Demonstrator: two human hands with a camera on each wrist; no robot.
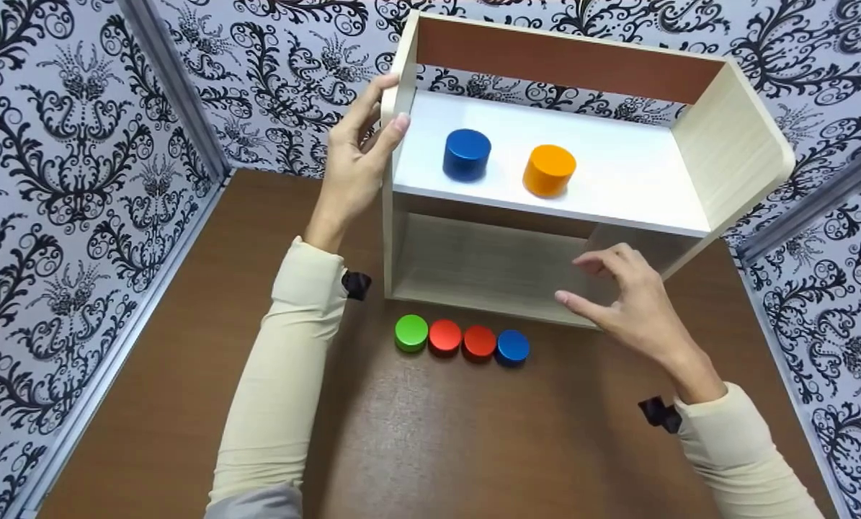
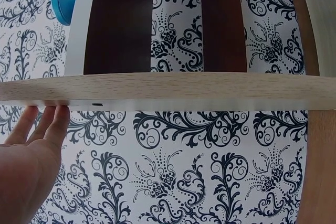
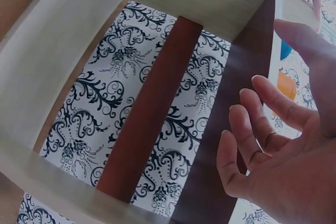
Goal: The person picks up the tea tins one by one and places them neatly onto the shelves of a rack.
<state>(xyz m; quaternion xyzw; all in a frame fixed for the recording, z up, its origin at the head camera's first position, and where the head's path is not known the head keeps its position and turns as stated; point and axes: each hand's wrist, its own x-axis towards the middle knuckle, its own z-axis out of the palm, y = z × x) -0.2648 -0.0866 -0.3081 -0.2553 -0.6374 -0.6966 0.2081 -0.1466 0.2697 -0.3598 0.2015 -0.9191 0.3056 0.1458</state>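
A small wooden shelf unit [image 1: 740,151] stands on the table. My left hand [image 1: 358,162] holds its left side panel, with the thumb at the front edge; in the left wrist view its fingertips touch the panel's outer face. On the white upper board sit a blue cylinder [image 1: 466,157] and an orange cylinder [image 1: 549,171], a gap between them. My right hand [image 1: 635,306] hovers before the right part of the lower compartment, thumb and bent fingers spread apart, nothing between them.
In front of the unit, a row of short cylinders lies on the brown table [image 1: 430,440]: green [image 1: 411,333], two red [image 1: 444,337] and blue [image 1: 512,347]. Patterned panels [image 1: 77,180] enclose the table at the left, back and right.
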